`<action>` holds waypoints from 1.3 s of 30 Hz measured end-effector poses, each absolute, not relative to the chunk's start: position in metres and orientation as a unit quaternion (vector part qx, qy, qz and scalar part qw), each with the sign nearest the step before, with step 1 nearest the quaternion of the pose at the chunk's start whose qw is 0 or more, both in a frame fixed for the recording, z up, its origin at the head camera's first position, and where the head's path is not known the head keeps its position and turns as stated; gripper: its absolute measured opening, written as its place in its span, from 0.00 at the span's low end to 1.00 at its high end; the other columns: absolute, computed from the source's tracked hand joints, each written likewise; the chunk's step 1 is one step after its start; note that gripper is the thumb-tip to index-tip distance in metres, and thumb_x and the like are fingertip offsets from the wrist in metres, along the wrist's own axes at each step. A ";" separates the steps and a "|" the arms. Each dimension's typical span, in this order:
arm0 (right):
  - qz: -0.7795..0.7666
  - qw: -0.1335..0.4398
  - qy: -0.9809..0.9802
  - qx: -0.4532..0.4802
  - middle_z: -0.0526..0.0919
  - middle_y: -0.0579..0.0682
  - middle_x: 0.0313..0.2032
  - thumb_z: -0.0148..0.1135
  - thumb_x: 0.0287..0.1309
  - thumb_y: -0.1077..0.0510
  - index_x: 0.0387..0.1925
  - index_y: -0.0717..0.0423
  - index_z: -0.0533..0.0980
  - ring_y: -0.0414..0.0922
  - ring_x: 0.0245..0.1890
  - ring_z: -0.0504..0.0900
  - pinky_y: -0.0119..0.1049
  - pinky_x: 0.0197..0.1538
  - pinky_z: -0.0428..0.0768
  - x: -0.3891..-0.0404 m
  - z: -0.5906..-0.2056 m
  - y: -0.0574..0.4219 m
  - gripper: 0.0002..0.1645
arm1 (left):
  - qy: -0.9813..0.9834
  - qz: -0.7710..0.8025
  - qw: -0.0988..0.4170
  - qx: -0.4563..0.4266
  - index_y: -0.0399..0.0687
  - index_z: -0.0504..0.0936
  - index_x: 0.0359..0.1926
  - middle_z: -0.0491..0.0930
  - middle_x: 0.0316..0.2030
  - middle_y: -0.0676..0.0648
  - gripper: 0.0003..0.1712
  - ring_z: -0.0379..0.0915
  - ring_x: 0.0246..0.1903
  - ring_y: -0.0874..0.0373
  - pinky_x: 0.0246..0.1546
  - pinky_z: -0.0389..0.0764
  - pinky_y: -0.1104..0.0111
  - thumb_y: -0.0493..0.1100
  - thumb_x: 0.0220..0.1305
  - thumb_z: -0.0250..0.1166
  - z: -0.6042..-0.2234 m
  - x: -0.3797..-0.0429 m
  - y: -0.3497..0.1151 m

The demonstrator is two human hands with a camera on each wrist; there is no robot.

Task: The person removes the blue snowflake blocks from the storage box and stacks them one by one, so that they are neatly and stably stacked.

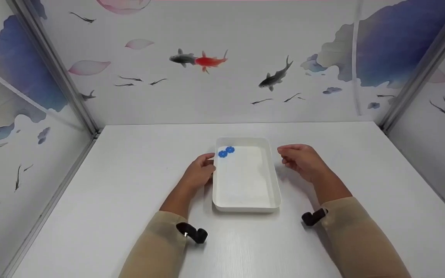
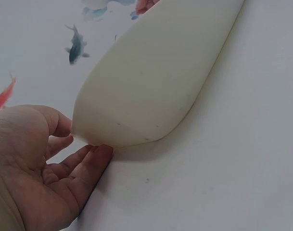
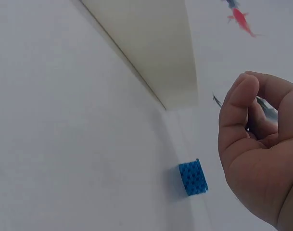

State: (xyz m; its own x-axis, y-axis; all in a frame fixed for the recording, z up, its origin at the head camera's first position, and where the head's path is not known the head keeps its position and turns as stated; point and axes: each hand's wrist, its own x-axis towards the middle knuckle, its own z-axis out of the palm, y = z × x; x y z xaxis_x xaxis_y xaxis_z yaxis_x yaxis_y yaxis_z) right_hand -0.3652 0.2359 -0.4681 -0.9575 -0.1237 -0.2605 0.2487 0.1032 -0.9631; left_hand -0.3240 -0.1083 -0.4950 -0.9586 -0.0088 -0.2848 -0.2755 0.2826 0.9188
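Observation:
A white rectangular tray sits before me on the table. Two small blue flower-shaped pieces lie side by side in its far left corner. At the tray's left side, my left hand holds the wall, one digit up near the rim and another down at the base edge. My right hand hovers just right of the tray, fingers curled, thumb and fingertips together; nothing shows between them. In the right wrist view, a blue block with rows of dark holes stands on the table; my right hand hides it in the head view.
The white table ends at a back wall printed with fish and petals. Side panels with metal corner posts close off the left and right. Each sleeve carries a small black camera clip near the cuff.

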 end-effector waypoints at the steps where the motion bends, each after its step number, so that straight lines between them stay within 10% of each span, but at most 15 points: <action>1: -0.670 0.142 0.728 0.041 0.85 0.49 0.41 0.73 0.68 0.49 0.66 0.66 0.77 0.39 0.34 0.83 0.26 0.42 0.85 -0.364 -0.467 0.231 0.35 | 0.793 0.591 0.113 -0.092 0.66 0.70 0.78 0.77 0.71 0.52 0.32 0.79 0.62 0.53 0.62 0.83 0.59 0.48 0.76 0.58 -0.495 -0.324 -0.108; 11: -0.690 0.165 0.704 -0.005 0.85 0.49 0.39 0.70 0.71 0.54 0.51 0.57 0.86 0.40 0.33 0.84 0.27 0.39 0.85 -0.360 -0.452 0.189 0.14 | 0.788 0.599 0.110 -0.086 0.64 0.69 0.78 0.77 0.70 0.51 0.32 0.79 0.62 0.53 0.64 0.82 0.57 0.47 0.76 0.58 -0.491 -0.322 -0.108; 32: -0.700 0.179 0.689 -0.049 0.85 0.51 0.40 0.70 0.71 0.49 0.52 0.56 0.86 0.43 0.38 0.85 0.32 0.48 0.89 -0.403 -0.419 0.102 0.17 | 0.790 0.595 0.116 -0.094 0.65 0.69 0.79 0.75 0.73 0.52 0.31 0.78 0.66 0.53 0.69 0.80 0.54 0.49 0.77 0.58 -0.491 -0.321 -0.106; 39: -0.713 0.162 0.682 -0.012 0.84 0.63 0.57 0.69 0.72 0.50 0.56 0.55 0.85 0.47 0.45 0.86 0.33 0.53 0.88 -0.420 -0.445 0.094 0.18 | 0.789 0.597 0.114 -0.087 0.63 0.69 0.78 0.77 0.71 0.50 0.31 0.80 0.64 0.53 0.66 0.82 0.56 0.48 0.77 0.57 -0.490 -0.322 -0.108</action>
State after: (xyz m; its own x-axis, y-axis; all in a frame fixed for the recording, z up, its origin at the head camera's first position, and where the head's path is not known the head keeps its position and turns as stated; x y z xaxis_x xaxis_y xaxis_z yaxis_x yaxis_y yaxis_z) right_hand -0.4199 0.0936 -0.4445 -0.9470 -0.2486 -0.2035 0.2146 -0.0181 -0.9765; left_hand -0.3222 -0.1078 -0.4902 -0.9588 -0.0013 -0.2840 -0.2736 0.2721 0.9226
